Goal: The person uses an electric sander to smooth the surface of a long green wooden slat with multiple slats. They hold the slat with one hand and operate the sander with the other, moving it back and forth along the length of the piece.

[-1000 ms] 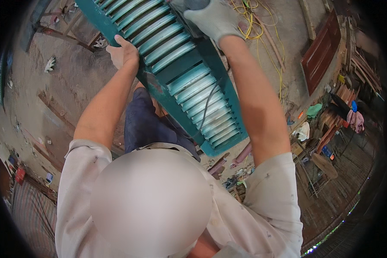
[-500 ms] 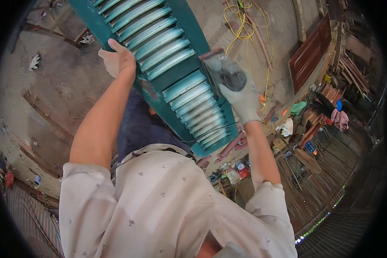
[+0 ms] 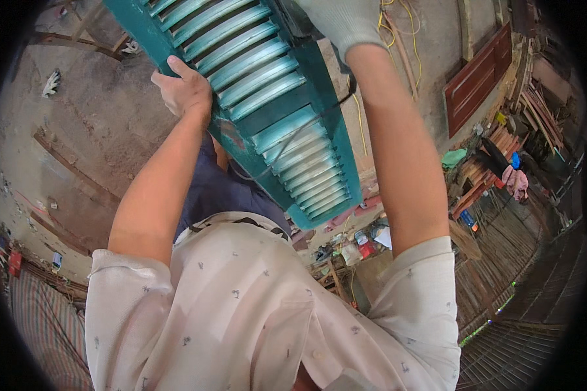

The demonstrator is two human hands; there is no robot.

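A teal louvered shutter [image 3: 267, 107] slants across the view in front of me, its slats rubbed pale in places. My bare left hand [image 3: 188, 90] grips its left edge, with the thumb raised. At the far right edge of the shutter, my right hand [image 3: 346, 18], in a pale work glove, is closed on a dark power sander [image 3: 293, 18]. Most of the sander is hidden by the glove or cut off by the top of the picture. Its dark cord [image 3: 353, 90] hangs beside my right forearm and crosses the lower slats.
A reddish-brown wooden panel [image 3: 478, 79] leans at the right. Yellow cord [image 3: 361, 127] lies on the floor beyond the shutter. Wood pieces, cloths and other clutter fill the right side. A white glove [image 3: 51, 83] and planks [image 3: 72, 163] lie on the dirt floor at left.
My right hand has moved the sander from beside the lower slats up to the far end of the shutter. My left hand stays on the left edge.
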